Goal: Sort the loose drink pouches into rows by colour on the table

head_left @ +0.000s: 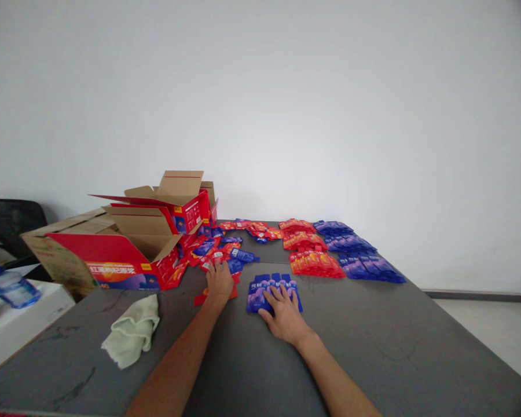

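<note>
In front of me a row of overlapping blue pouches [256,294] lies flat on the dark table. My right hand [285,317] rests on these pouches, its fingers spread across their printed faces. To the left, my left hand [219,285] reaches onto the near edge of a loose heap of red and blue pouches [206,248], fingers stretched forward. Red pouches [201,298] stick out from beneath that hand. A blue pouch [244,255] lies just beyond its fingertips.
Fanned stacks of red pouches [315,264] and blue pouches [367,267] stand at the back right. Open red cartons [125,269] line the left side. A pale green cloth [132,330] lies crumpled on the table [373,359]. A water bottle [15,289] lies on a white box [30,324].
</note>
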A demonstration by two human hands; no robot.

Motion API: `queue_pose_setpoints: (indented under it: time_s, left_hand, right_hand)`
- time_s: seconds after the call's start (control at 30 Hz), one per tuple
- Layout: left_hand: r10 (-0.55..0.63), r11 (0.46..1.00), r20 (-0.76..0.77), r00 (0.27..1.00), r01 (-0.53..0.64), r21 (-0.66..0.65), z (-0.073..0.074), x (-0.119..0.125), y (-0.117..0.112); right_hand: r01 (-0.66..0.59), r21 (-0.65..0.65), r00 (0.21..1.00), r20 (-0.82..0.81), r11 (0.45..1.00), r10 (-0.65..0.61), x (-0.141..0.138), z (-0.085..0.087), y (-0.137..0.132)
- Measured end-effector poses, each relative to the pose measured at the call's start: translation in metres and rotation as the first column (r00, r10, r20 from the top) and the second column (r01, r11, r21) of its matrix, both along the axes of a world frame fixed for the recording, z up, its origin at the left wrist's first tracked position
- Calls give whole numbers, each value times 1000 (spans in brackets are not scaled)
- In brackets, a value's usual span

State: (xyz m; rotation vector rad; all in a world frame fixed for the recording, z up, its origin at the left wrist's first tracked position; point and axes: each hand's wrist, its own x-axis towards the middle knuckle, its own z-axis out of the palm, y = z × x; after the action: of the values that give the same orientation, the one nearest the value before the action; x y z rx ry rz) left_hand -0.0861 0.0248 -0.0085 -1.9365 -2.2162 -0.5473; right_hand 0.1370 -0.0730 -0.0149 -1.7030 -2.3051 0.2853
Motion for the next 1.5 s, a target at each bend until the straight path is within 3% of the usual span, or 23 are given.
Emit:
queue_pose_setpoints:
  time_s: [0.13, 0.2, 0.33, 0.43, 0.6, 0.8, 1.0, 1.1, 1.17, 1.33, 1.5]
  left_hand:
    - [72, 996, 107, 992, -67, -50, -3, 3, 6]
    - [43, 999, 180, 983, -42, -8, -1, 4, 5]
    - [-167, 974, 304, 938, 110, 198, 5, 10, -10]
    - [-327, 932, 308, 894, 250, 263, 8, 20, -29]
    - [-481, 875, 243, 842, 477, 79, 3, 36, -58]
    - [-590, 794, 186, 786, 607, -44, -8, 44, -77]
    - [-612, 778, 195, 767, 628, -29, 8, 33, -72]
    - [-689, 695, 163, 706, 708, -128, 12, 21, -62]
    - [-685, 666, 185, 705, 708, -234, 5, 16, -56]
    - [-618, 719, 135, 775, 626, -303, -17, 19, -57]
    - [-556, 788, 103, 825, 562, -250, -19, 35, -65]
  right_hand:
    - [5, -10, 1000, -12, 1000, -5, 0, 0, 0]
    - [9, -10, 1000, -14, 1000, -9, 0, 0, 1]
    - [17, -19, 1000, -1, 1000, -17, 0, 0, 1]
    - [16, -21, 1000, 0, 1000, -16, 0, 1, 2]
    - [13, -24, 1000, 4, 1000, -12, 0, 2, 2]
    - [-1, -6, 1000, -3, 1000, 1, 3, -2, 2]
    - [-3, -6, 1000, -7, 1000, 3, 4, -3, 3]
    - [-2, -5, 1000, -13, 1000, 2, 4, -3, 3]
    - [-8, -4, 1000, -14, 1000, 7, 4, -4, 3]
    - [-8, -3, 1000, -14, 1000, 8, 5, -7, 5]
    - [-9, -14, 1000, -15, 1000, 8, 8, -8, 4]
